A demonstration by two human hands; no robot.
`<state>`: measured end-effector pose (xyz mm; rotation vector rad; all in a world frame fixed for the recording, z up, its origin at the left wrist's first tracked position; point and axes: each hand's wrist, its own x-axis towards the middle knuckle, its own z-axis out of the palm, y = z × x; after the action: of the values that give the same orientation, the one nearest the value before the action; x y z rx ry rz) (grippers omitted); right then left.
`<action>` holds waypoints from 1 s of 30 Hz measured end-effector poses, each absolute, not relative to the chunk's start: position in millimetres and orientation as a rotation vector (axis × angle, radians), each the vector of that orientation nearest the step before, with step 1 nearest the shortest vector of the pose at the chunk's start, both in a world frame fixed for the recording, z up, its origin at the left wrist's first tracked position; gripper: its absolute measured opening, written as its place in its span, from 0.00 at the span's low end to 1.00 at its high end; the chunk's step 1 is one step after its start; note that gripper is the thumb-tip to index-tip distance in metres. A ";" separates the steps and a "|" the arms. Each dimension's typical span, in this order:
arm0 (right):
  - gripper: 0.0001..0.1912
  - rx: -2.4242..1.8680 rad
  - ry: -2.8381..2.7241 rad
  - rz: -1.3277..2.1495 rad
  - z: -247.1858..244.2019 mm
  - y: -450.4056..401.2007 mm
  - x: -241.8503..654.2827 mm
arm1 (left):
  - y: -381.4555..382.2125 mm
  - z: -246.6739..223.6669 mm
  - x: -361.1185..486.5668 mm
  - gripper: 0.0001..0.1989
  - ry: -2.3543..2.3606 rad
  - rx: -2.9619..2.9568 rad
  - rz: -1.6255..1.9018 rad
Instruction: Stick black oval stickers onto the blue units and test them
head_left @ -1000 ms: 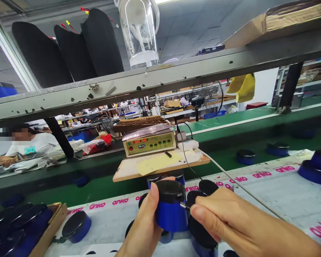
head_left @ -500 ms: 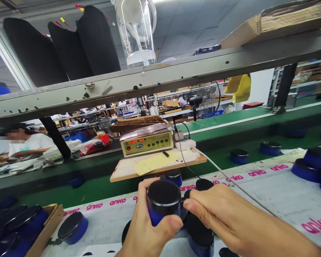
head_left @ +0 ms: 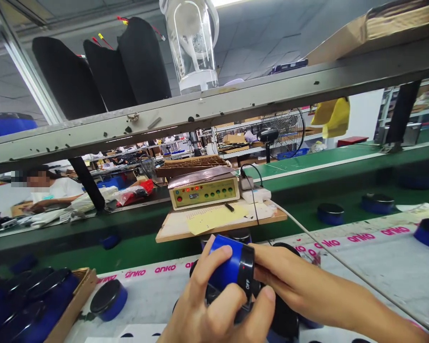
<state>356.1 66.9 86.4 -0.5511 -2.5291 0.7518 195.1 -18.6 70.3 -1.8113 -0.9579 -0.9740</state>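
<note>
My left hand [head_left: 218, 295] grips a round blue device with a black rim [head_left: 229, 262], tilted on its side. White "OFF" lettering and a small red mark show on the rim. My right hand [head_left: 286, 276] is closed at the device's right side, fingertips tucked behind the rim; what they pinch is hidden. Behind and below my hands are more dark round pieces, partly covered. A similar blue device with a black top [head_left: 109, 300] sits on the bench to the left.
A cardboard tray [head_left: 75, 300] of several blue devices stands at left. Ahead, a yellow-green control box [head_left: 203, 193] rests on a wooden board [head_left: 271, 216]. A white cable [head_left: 336, 262] crosses the bench at right. An overhead shelf [head_left: 236, 100] spans the view; a person [head_left: 53, 190] sits far left.
The device has been tipped in my left hand, from black top up to its side with the lettered rim towards me. My right hand stays at its right side. The view has shifted slightly left.
</note>
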 end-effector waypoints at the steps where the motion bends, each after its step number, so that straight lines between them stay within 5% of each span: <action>1: 0.10 -0.550 -2.527 0.747 85.9 66.5 355.9 | -18.9 69.8 192.7 0.13 -0.951 -1.836 -0.981; 6: 0.09 -0.570 -2.544 0.749 85.0 64.3 354.1 | -19.7 73.2 176.6 0.22 -0.894 -1.936 -0.969; 17: 0.11 -0.571 -2.529 0.735 87.5 58.5 349.7 | -20.8 93.0 168.6 0.10 -0.823 -1.990 -0.886; 30: 0.09 -0.420 -2.465 0.855 77.8 66.9 345.7 | -18.2 85.0 162.3 0.13 -0.810 -2.025 -1.015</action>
<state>345.7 66.9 77.8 -0.4198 -2.4649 0.8554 162.3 -18.2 85.0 -2.0248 -0.8100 -1.0151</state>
